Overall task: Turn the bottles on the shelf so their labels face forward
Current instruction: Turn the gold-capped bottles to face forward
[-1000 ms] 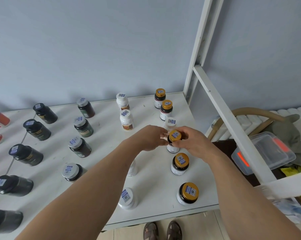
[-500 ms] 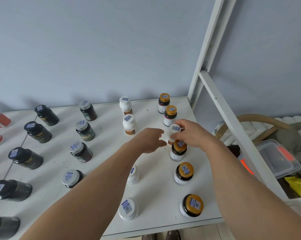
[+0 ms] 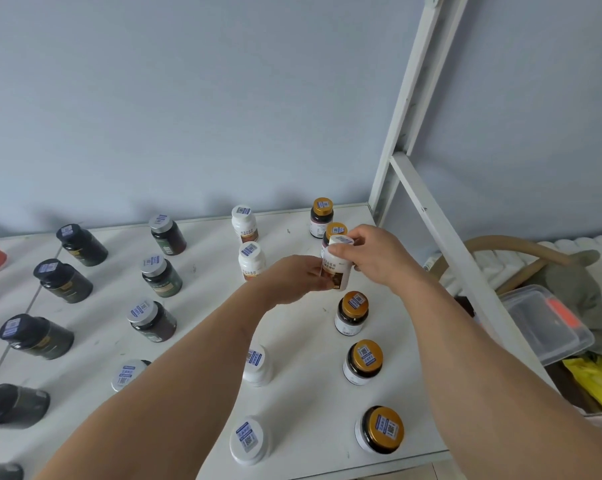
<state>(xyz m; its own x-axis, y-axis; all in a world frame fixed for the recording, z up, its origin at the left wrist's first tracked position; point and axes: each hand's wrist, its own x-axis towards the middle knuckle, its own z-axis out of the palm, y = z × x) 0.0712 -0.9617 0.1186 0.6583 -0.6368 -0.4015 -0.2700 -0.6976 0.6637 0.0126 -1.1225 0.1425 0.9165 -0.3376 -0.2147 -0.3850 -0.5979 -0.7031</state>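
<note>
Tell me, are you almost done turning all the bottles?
Not yet. Two white bottles at the back already show their labels. Right now the left hand and right hand hold a white bottle, label facing us. The gold-capped bottles and dark bottles can't be judged from above, so they may need checking.

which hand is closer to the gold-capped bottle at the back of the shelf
Right. The right hand grips the white bottle by its cap, just in front of the gold-capped bottle. The left hand holds the same bottle lower and further left.
</note>
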